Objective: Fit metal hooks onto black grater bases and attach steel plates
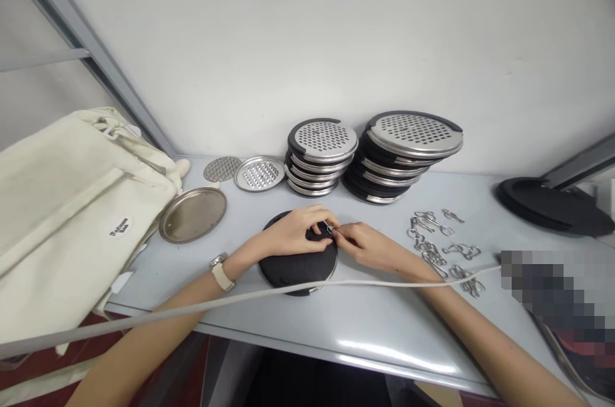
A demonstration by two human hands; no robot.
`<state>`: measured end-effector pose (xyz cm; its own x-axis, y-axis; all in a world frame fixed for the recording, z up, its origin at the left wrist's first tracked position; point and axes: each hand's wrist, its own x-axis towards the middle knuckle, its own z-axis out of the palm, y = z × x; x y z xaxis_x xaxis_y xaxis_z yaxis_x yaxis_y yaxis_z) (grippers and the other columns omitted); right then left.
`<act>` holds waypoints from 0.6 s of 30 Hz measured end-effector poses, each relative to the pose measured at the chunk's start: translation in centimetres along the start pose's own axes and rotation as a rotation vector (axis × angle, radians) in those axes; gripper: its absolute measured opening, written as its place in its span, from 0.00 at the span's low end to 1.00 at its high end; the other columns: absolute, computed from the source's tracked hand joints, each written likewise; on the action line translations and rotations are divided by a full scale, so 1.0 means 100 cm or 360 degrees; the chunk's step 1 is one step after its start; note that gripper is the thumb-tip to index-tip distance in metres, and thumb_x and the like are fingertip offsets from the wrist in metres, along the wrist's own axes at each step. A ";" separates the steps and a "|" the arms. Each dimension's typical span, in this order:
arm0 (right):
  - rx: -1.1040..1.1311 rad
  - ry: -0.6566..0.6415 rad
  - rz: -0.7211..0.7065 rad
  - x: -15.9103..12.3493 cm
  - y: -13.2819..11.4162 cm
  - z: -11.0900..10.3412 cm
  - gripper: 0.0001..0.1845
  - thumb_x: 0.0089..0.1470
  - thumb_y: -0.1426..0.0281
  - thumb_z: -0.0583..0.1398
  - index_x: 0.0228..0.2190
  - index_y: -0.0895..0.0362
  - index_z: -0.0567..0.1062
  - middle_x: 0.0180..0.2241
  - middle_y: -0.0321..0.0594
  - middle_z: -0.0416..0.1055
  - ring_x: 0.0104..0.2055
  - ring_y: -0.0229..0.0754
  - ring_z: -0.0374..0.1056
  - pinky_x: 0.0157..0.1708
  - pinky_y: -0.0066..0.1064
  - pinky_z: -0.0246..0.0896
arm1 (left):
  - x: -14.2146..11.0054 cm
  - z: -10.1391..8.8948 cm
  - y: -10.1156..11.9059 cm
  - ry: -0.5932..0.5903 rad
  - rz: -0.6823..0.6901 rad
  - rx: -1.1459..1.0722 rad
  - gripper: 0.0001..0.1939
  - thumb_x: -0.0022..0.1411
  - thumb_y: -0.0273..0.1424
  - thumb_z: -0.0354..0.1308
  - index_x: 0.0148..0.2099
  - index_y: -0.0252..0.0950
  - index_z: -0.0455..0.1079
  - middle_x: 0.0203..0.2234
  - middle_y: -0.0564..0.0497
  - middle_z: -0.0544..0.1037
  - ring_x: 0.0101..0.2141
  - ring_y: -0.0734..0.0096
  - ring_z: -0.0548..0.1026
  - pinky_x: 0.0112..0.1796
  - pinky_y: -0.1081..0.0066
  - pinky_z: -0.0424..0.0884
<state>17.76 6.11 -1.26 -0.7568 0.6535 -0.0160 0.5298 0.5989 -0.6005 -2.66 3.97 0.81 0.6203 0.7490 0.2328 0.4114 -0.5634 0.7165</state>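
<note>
A round black disc-shaped piece (293, 271) lies on the table before me, a bit of metal rim showing at its lower edge. My left hand (302, 231) rests over its upper part, fingers and thumb curled round a black bit near its right edge. At that edge, my right hand (362, 245) pinches a small metal clip (329, 228) between thumb and fingertips. The clip's exact shape is partly hidden by the fingers. Right of my right hand lie several loose wire-like metal clips (430, 252).
Two stacks of round perforated metal graters with black rims, a smaller (327, 140) and a larger (416, 132), stand by the wall. Left are a loose grater plate (260, 174), a metal disc (193, 215) and a cream bag (81, 202). A white cable (375, 282) crosses in front.
</note>
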 end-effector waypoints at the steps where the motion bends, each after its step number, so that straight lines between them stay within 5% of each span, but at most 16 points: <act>1: 0.0006 -0.0005 0.0000 0.000 0.000 -0.001 0.17 0.59 0.69 0.48 0.22 0.59 0.67 0.22 0.38 0.68 0.23 0.34 0.58 0.26 0.28 0.49 | 0.000 0.000 0.000 -0.0005 0.0000 0.0000 0.14 0.56 0.23 0.58 0.45 0.37 0.68 0.39 0.52 0.74 0.33 0.75 0.71 0.36 0.75 0.69; 18: 0.0068 -0.0054 0.0028 0.000 0.004 0.000 0.18 0.59 0.66 0.47 0.21 0.59 0.66 0.19 0.34 0.62 0.21 0.33 0.54 0.23 0.27 0.46 | 0.000 -0.001 0.001 -0.0022 0.0005 -0.0050 0.14 0.55 0.20 0.58 0.44 0.36 0.69 0.38 0.53 0.76 0.33 0.76 0.72 0.37 0.77 0.69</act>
<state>17.96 6.33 -1.50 -0.7603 0.6473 -0.0537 0.5269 0.5663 -0.6337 -2.66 3.95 0.95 0.6309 0.7422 0.2259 0.3885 -0.5543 0.7361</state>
